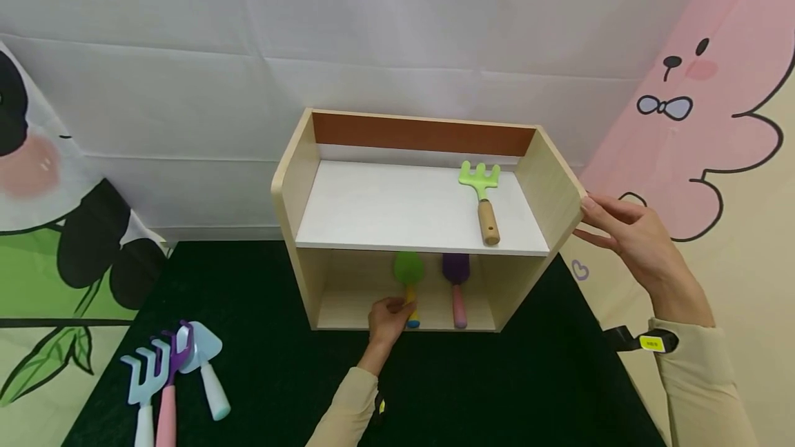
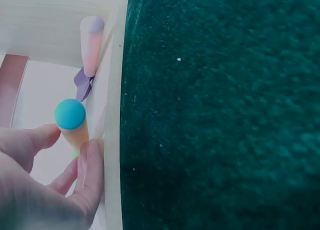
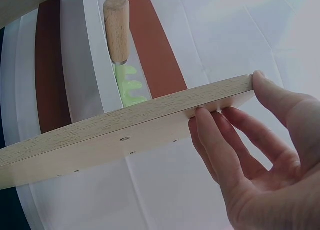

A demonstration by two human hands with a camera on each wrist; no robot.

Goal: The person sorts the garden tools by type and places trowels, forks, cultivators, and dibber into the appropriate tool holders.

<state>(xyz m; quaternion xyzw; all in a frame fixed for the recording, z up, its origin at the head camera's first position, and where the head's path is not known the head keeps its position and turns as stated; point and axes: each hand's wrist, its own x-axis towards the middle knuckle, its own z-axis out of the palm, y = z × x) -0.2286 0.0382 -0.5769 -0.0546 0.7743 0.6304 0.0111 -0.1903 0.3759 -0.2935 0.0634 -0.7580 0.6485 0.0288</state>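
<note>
Pinching the yellow handle near its blue end, the left hand (image 1: 388, 321) has its thumb on one side and its fingers on the other, clamped on the green toy shovel (image 1: 409, 268). The shovel's long axis runs close to 12-and-6 o'clock: the round green blade points away at about 1 o'clock from the hand, deeper into the lower compartment, while the blue butt faces the front edge at 3 o'clock. The left hand is by far the nearer; whether the handle touches the compartment floor, I cannot tell.

In that same compartment, at between 2 and 3 o'clock from the grip, the purple shovel (image 1: 456, 267) lies almost parallel, its pink handle toward the front and well apart from the right wall. Above, at 1 to 2 o'clock, a green fork (image 1: 485, 209) rests on the white board of the wooden shelf (image 1: 298, 185), tines away, wooden handle near the front edge.

Farther out, between 2 and 3 o'clock, the right hand (image 1: 646, 254) grips the right side panel (image 1: 549, 185), thumb at the front edge and fingers against the outer face.

At 8 to 9 o'clock, on the dark green tabletop (image 1: 248, 281), a pale blue rake (image 1: 145, 381), a purple fork (image 1: 169, 399) and a pale blue trowel (image 1: 203, 350) lie bunched together.
</note>
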